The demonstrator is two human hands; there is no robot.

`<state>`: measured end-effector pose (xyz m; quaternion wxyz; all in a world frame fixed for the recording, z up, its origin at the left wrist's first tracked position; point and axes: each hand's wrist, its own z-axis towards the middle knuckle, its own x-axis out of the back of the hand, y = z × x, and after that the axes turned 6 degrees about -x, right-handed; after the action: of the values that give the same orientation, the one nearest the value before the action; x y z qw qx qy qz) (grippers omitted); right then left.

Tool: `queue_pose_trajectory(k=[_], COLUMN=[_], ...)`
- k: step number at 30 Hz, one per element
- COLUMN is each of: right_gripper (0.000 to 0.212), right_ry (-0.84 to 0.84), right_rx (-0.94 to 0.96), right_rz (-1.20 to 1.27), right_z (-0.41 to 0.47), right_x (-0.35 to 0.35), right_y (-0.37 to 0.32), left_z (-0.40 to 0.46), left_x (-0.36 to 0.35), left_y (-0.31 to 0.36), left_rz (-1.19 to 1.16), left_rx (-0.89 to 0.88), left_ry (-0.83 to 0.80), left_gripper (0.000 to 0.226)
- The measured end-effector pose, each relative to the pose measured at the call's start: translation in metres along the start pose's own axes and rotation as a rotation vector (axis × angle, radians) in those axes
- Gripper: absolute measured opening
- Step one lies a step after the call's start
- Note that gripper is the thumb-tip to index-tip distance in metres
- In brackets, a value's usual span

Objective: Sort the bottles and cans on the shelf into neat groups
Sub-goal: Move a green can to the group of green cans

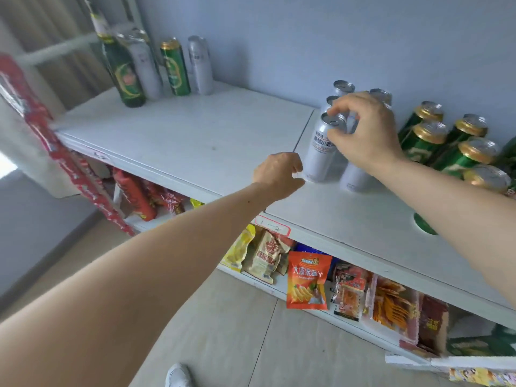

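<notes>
- Gripping the rim of a white can (321, 152), the right hand (365, 132) pinches it with curled fingers on the white shelf (195, 141).
- Left hand (276, 174) hovers beside its base, fingers loosely curled, holding nothing.
- Green cans (446, 146) cluster just right.

White two-tier shelf (195, 141) set against a pale blue wall (335, 37), beige floor tiles (237, 331) below, curtain (36, 26) at the far left corner, daylight even.
</notes>
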<state>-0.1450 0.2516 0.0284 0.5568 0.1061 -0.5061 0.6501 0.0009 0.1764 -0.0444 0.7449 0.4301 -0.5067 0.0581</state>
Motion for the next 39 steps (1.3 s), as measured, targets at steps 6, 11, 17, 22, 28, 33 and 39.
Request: queue_pose_trajectory(k=[6,11,17,22,28,33,39], right_gripper=[0.023,0.022,0.023,0.023,0.038,0.072,0.093], right_ry=[-0.062,-0.078,-0.093,-0.097,-0.178,-0.297,-0.396], right_rx=[0.095,0.102,0.089,0.093,0.07,0.046,0.059], right_rz=[-0.063,-0.074,-0.084,-0.1,-0.239,-0.339,-0.409], right_z=[0.038,0.066,0.111,0.156,0.229,0.287,0.34], right_x=[-0.096,-0.171,-0.238,-0.28,-0.315,-0.348,-0.391], right_y=[-0.067,-0.116,-0.152,-0.16,-0.166,-0.171,-0.175], left_z=[0.0,0.003,0.02,0.054,0.119,0.171,0.206], left_x=[0.086,0.149,0.197,0.215,0.222,0.213,0.198], left_y=[-0.107,-0.194,-0.273,-0.321,-0.354,-0.366,-0.387], left_rz=[0.14,0.199,0.246,0.251,0.213,0.177,0.202], left_rx=[0.047,0.054,0.096,0.126,0.134,0.139,0.155], left_ry=[-0.01,-0.004,0.028,0.039,0.094,0.129,0.06], left_gripper=[0.021,0.021,0.02,0.019,0.03,0.049,0.048])
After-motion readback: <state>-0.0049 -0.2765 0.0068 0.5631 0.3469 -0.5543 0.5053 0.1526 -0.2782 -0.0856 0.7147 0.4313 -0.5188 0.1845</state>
